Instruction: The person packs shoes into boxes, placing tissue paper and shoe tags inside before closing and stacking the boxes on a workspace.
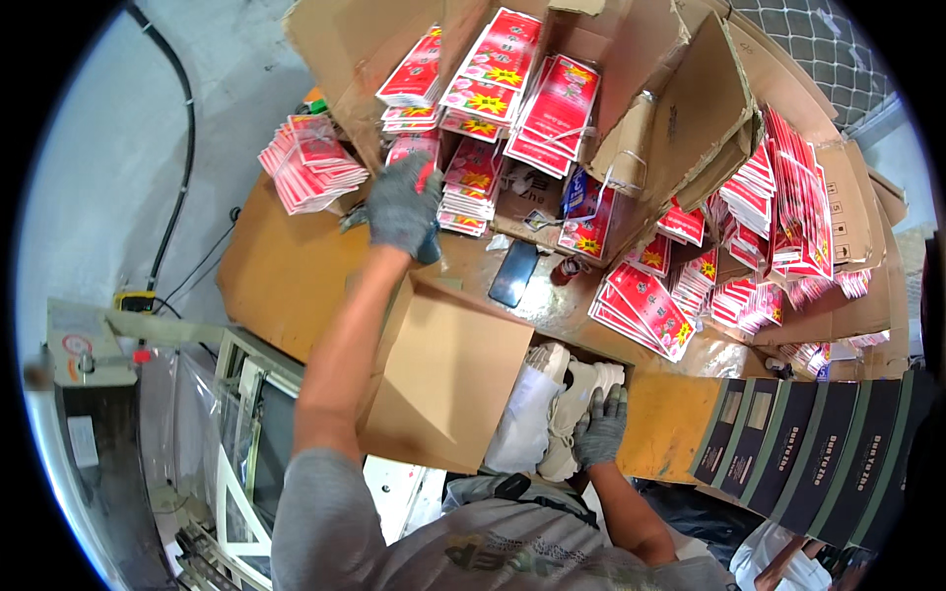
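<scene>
My left hand (404, 209), in a grey glove with a red patch, reaches over the table to a stack of red printed cards (418, 146) at the open carton. Its fingers are mostly hidden behind the back of the glove, so its grip does not show. Below it stands an open shoe box, its brown lid (448, 369) folded back to the left. Inside lie pale shoes (567, 419), with white tissue paper (524, 419) beside them. My right hand (601, 430), also gloved, rests with fingers stretched out along the box's right side, against the shoes.
A large carton (680, 118) holds bundles of red cards (559, 108). More card stacks (311, 165) lie left and right of it. A phone (513, 274) sits on the table (286, 281). Several dark shoe boxes (803, 448) stand in a row at right.
</scene>
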A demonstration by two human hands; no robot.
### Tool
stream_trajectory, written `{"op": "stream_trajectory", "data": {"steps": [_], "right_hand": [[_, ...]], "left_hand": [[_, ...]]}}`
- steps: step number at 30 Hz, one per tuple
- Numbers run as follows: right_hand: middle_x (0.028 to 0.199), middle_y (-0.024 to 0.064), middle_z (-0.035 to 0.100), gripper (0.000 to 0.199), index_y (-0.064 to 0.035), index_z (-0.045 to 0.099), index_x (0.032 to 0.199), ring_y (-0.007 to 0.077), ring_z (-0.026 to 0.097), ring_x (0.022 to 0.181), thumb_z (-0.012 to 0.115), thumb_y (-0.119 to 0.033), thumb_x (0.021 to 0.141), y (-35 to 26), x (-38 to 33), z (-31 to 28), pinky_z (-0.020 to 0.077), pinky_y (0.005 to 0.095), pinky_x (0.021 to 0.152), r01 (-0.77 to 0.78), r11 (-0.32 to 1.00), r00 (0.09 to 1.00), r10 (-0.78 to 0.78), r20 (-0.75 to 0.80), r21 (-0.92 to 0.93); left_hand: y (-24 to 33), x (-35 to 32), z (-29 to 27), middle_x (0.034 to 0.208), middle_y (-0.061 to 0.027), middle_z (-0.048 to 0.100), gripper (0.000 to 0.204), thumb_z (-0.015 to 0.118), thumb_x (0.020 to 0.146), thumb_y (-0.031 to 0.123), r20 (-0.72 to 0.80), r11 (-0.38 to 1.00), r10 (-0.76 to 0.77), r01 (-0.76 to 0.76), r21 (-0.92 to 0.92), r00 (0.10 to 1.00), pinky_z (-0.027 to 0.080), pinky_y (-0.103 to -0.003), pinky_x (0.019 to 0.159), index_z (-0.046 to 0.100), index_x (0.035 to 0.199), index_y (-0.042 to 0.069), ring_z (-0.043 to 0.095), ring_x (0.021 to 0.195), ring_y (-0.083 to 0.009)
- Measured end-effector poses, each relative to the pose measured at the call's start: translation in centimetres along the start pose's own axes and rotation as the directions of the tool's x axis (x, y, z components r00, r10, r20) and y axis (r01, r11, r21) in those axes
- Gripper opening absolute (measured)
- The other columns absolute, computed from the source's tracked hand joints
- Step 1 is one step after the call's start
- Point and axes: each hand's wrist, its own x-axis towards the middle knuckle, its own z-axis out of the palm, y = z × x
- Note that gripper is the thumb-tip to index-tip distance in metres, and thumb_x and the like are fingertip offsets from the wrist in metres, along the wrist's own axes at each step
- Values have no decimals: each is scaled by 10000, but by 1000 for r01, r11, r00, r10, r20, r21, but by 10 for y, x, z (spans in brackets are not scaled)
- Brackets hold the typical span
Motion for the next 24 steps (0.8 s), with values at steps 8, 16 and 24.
{"op": "stream_trajectory", "data": {"steps": [8,16,24], "right_hand": [[1510,329,358,624,25,524,1383,528,319,1414,576,-222,812,0,9,-3,308,601,1124,-3,999,1000,3,-11,51],[1502,335,366,636,14,513,1391,532,338,1404,577,-221,804,4,13,-1,320,611,1106,-22,997,1000,22,-1,70],[1488,353,365,631,12,489,1397,554,346,1387,571,-216,815,5,11,-1,321,628,1109,21,999,999,-19,-26,49]], "left_hand": [[-100,164,105,1241,-179,684,459,687,851,361,225,892,-182,64,448,957,512,-449,994,689,1239,115,659,1144,-340],[-110,198,132,1142,-177,723,355,660,835,372,252,877,-362,236,419,898,540,-449,961,781,1073,138,698,1069,-355],[-119,191,111,993,-196,735,307,522,937,262,24,864,-221,185,469,975,562,-479,881,775,955,88,706,964,-403]]}}
